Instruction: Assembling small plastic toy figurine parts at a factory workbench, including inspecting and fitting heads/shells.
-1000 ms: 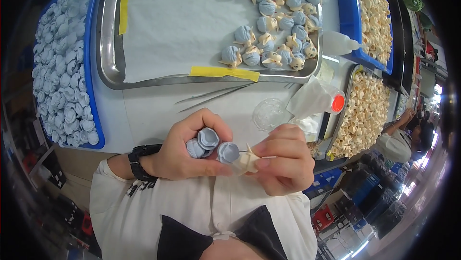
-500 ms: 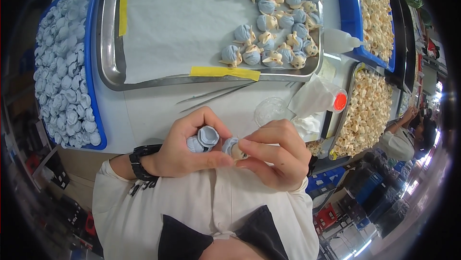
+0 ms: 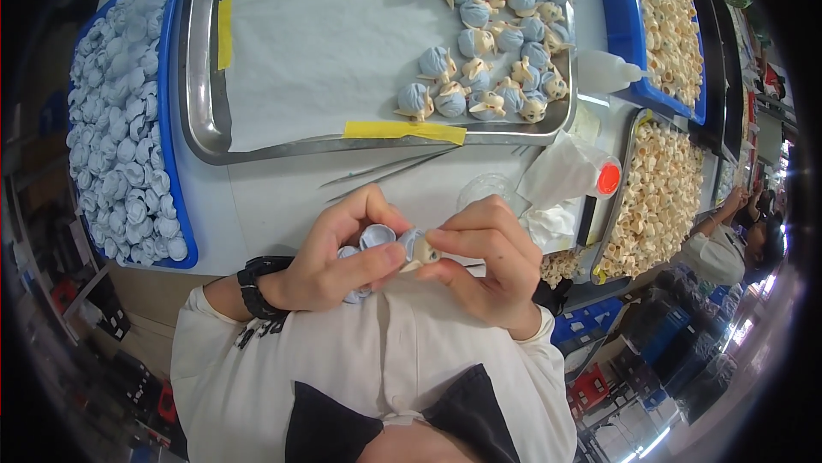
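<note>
Close to my chest, a small doll head (image 3: 417, 251) with pale blue hair and a cream face sits between my two hands. My left hand (image 3: 338, 262) is closed, its thumb and fingers against the blue hair side. Loose pale blue hair shells (image 3: 377, 237) are also tucked in that palm, one with its hollow side up. My right hand (image 3: 488, 262) pinches the face side between thumb and forefinger. Beyond them, a metal tray (image 3: 282, 150) lined with white sheet holds several finished-looking blue-haired heads (image 3: 475, 41) at its right.
A blue bin of hair shells (image 3: 124, 146) stands left. At right are a blue bin of cream pieces (image 3: 668, 26), a tray of cream pieces (image 3: 655, 206), a white squeeze bottle (image 3: 608, 72) and a red-capped bottle (image 3: 606, 178). Tweezers (image 3: 390, 170) lie before the tray. Another person (image 3: 728, 245) is far right.
The doll head has risen slightly and turned, showing more of its face. My left thumb has shifted up over the shells, and my right fingers have moved a little upward.
</note>
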Demonstrator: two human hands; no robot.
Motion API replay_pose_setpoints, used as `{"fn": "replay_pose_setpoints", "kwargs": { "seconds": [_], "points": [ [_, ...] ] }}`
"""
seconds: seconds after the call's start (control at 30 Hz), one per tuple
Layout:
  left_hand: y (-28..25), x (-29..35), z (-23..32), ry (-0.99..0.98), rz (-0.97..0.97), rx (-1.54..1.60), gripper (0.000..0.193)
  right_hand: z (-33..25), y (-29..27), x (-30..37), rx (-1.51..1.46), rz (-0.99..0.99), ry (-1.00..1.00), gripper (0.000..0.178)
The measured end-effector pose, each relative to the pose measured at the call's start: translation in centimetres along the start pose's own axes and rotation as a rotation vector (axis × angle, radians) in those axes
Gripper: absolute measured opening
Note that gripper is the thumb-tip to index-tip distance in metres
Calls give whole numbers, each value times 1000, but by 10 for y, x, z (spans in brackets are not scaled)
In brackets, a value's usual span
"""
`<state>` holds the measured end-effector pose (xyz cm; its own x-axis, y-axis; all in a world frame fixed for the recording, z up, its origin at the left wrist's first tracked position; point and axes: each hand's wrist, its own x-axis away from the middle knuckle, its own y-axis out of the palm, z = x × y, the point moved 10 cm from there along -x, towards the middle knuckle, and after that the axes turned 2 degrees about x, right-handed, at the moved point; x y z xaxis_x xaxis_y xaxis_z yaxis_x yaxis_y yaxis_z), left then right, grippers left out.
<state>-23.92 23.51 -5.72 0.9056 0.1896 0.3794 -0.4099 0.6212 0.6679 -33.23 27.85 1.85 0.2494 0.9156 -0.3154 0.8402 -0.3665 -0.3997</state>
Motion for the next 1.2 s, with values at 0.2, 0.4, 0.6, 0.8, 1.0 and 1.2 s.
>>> {"fn": "replay_pose_setpoints", "kwargs": {
  "seconds": [0.2, 0.4, 0.6, 0.8, 1.0, 1.2],
  "points": [
    [-3, -1, -10, -103, 22, 222, 15, -9, 2, -10, 149, -14, -33, 47],
    [1, -2, -14, -163, 8, 118, 15, -8, 7, -5, 217, 14, -98, 52],
    [5, -3, -22, -250, -27, 99, 17, -5, 9, -5, 267, -3, -69, 45],
    [7, -2, -27, -274, -34, 127, 20, -1, 12, -6, 270, -49, -75, 43],
    [13, -1, -30, -307, -95, 95, 20, -5, 9, -3, 243, -36, -72, 42],
    [14, -2, -26, -261, -95, 112, 19, -4, 10, -6, 259, -12, -114, 41]
  ]
}}
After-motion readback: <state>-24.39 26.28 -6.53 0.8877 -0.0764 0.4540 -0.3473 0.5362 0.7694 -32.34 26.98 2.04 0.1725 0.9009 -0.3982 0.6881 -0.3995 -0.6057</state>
